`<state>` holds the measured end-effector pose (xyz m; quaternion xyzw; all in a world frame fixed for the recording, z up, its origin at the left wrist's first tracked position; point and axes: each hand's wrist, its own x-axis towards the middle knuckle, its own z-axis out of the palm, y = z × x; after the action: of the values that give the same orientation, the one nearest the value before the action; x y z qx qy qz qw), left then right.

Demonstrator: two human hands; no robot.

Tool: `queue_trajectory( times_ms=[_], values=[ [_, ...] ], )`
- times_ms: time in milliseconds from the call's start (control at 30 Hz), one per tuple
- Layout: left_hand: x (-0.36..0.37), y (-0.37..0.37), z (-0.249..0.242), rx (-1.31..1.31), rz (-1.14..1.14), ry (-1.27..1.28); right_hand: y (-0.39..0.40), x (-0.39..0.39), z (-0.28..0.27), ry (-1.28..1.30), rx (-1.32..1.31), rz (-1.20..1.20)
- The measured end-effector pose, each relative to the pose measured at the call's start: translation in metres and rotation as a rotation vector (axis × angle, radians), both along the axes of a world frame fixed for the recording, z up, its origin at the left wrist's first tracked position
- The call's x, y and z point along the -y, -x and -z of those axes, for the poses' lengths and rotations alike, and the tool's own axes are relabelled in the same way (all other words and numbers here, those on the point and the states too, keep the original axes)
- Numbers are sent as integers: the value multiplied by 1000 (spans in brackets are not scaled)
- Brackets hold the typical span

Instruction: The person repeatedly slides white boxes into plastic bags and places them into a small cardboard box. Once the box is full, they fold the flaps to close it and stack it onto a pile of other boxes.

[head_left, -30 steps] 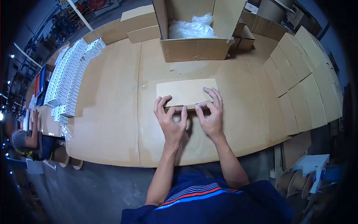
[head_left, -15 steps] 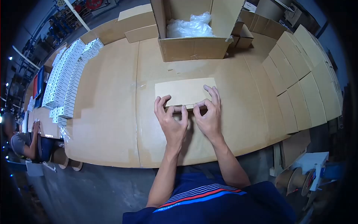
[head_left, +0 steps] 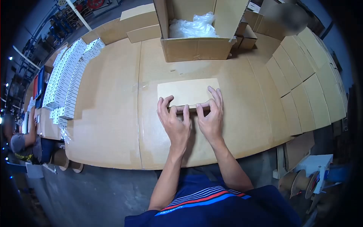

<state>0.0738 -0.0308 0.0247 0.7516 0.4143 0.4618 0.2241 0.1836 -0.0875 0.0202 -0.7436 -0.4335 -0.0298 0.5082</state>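
A tan cardboard box (head_left: 191, 90) with a closed, flat top sits in front of me on the cardboard-covered table (head_left: 109, 125). My left hand (head_left: 176, 121) grips its near left corner, the fingers curled on the top and side and the thumb at the front edge. At the near right my right hand (head_left: 211, 115) grips the same box, its fingers along the right side and top, thumb pressed to the front edge. Both thumbs are close to the middle of that edge. The contents of the box are hidden.
A large open carton (head_left: 198, 49) holding clear plastic bags (head_left: 194, 26) stands beyond the box. Stacked tan boxes (head_left: 302, 83) line the right side. Rows of small white boxes (head_left: 66, 79) stand at the left. A co-worker (head_left: 28, 143) sits at the far left.
My right thumb has shifted slightly along the front edge; both hands stay on the box. The co-worker at the left has raised an arm, and a blurred shape has appeared at the upper right.
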Motion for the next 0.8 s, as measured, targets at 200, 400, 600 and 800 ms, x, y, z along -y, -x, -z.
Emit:
queue_trajectory(
  times_ms=[200, 400, 600, 800],
  values=[
    [-39, 29, -14, -79, 182, -103, -42, 19, -20, 184, 235, -149],
    [-86, 24, -12, -141, 502, -96, -85, -14, -22, 122, 299, -410],
    [-89, 23, 10, -111, 489, 5, -90, -22, -14, 147, 363, -411],
    [-85, 36, 11, 295, 503, 394, -100, 5, 5, -89, -563, -562]
  ],
)
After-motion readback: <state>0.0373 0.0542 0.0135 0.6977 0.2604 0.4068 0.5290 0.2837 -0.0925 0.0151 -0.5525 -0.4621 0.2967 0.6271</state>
